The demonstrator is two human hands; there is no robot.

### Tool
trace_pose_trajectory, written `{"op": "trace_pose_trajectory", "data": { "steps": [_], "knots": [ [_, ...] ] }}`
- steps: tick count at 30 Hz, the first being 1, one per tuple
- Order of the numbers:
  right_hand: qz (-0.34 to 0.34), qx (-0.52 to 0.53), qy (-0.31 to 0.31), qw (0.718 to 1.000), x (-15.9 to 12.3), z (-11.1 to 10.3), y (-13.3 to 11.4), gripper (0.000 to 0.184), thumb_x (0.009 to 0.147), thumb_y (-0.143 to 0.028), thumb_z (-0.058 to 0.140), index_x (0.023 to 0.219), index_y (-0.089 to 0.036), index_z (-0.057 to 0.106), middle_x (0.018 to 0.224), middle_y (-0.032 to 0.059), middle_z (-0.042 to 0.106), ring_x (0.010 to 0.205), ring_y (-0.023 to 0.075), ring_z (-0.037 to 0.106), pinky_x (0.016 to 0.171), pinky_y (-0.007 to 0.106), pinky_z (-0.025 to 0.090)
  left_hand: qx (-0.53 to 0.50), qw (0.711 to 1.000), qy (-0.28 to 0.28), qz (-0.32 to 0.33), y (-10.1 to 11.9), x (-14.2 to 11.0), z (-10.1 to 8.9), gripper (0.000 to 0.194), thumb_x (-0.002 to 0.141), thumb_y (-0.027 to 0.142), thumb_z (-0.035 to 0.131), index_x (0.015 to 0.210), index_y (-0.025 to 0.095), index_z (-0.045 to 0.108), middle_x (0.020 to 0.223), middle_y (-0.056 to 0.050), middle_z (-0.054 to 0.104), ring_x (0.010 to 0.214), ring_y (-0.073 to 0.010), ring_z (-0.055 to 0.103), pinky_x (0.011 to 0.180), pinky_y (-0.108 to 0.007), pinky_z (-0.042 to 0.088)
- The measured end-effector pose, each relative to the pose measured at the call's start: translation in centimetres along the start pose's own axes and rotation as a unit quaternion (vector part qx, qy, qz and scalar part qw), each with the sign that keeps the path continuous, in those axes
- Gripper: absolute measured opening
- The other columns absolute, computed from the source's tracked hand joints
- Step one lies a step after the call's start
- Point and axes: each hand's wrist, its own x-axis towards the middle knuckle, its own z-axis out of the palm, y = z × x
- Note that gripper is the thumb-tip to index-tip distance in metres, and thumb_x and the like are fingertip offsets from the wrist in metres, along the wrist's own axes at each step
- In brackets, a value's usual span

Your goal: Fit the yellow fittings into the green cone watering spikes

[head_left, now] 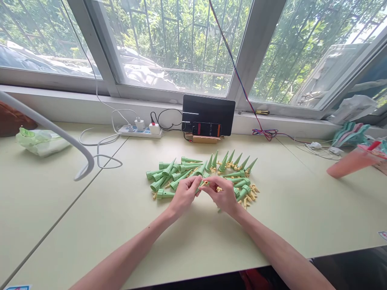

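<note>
My left hand is closed on a green plastic spike, mostly hidden by the fingers. My right hand pinches a small yellow plastic nozzle against the spike's end; whether it is inserted I cannot tell. Another yellow piece shows by the right hand's curled fingers. Around both hands lie several hollow green spikes, mostly on their sides at the left. Behind the right hand, a row of green spikes stands tip up. Loose yellow nozzles are scattered at the pile's right.
At the back, a phone leans against a black tablet. A power strip with plugs and white cables is at the left, near a green plastic bag. A cup of pink drink tilts at the right.
</note>
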Motion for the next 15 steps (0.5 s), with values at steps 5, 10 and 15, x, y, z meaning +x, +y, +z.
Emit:
{"op": "trace_pose_trajectory", "data": {
  "steps": [5,10,15],
  "knots": [
    [0.001,0.004,0.000,1.000,-0.01,0.03,-0.02,0.012,0.085,-0.031,0.070,0.085,-0.019,0.068,0.055,-0.0064,0.043,0.049,0.0087,0.038,0.049,0.022,0.037,-0.003,1.000,0.003,-0.004,0.06,-0.01,0.03,0.044,0.090,0.054,0.052,0.070,0.015,0.056,0.060,0.005,0.030,0.052,-0.0063,0.026,0.046,-0.019,0.028],
    [0.005,0.003,-0.001,1.000,0.13,0.00,-0.19,0.014,0.086,-0.033,0.069,0.084,-0.019,0.067,0.054,-0.0065,0.042,0.048,0.0089,0.037,0.048,0.022,0.037,-0.004,1.000,0.003,-0.002,0.31,-0.08,0.13,0.043,0.090,0.053,0.053,0.071,0.015,0.058,0.060,0.005,0.031,0.052,-0.0065,0.027,0.046,-0.019,0.028],
    [0.014,0.005,-0.014,1.000,0.09,-0.07,-0.21,0.017,0.086,-0.036,0.069,0.089,-0.019,0.067,0.055,-0.0069,0.042,0.048,0.0089,0.039,0.049,0.022,0.039,0.006,1.000,-0.003,-0.007,0.18,0.01,0.00,0.044,0.091,0.053,0.050,0.073,0.015,0.059,0.058,0.004,0.032,0.050,-0.0066,0.026,0.043,-0.020,0.024]
  ]
}}
